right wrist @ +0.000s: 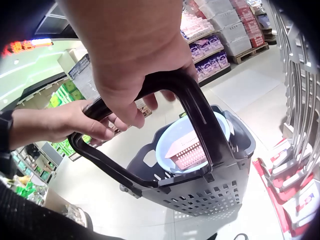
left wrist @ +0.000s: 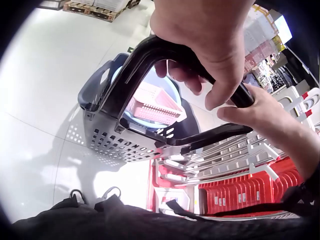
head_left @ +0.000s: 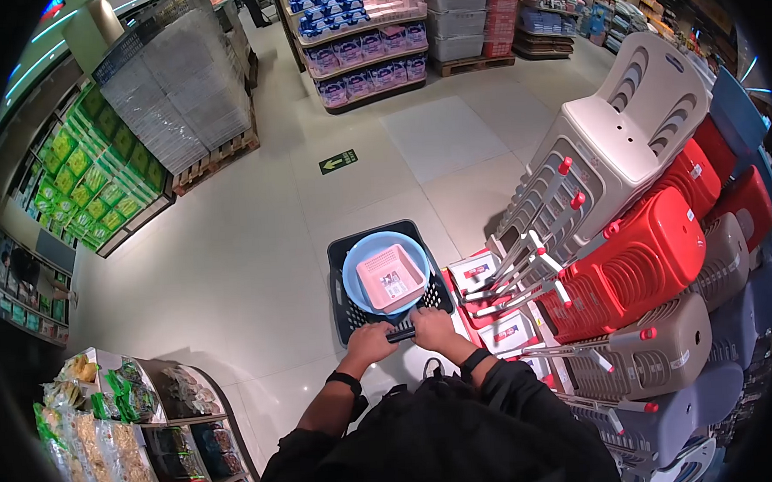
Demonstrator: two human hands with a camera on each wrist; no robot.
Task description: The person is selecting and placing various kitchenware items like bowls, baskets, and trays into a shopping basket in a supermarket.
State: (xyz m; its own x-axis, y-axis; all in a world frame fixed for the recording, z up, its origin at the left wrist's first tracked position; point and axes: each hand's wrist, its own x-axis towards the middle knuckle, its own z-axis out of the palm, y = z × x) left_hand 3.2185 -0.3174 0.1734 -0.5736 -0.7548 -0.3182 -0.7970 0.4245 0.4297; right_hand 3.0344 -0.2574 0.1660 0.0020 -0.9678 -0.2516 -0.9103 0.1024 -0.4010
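Both hands grip the black handle of a dark grey shopping basket with perforated sides. In the head view the left hand is on the left end of the bar and the right hand on the right end. In the left wrist view the left hand curls its fingers around the bar; the right wrist view has the right hand wrapped over it too. Inside the basket lies a round light blue basin. A pink rectangular plastic basket with a label sits in the basin.
Stacked red stools and beige chairs crowd the right side, with folding metal-legged items in front. Shelves of packaged goods stand ahead. Wrapped pallet goods and green packs line the left. A food stand is at lower left.
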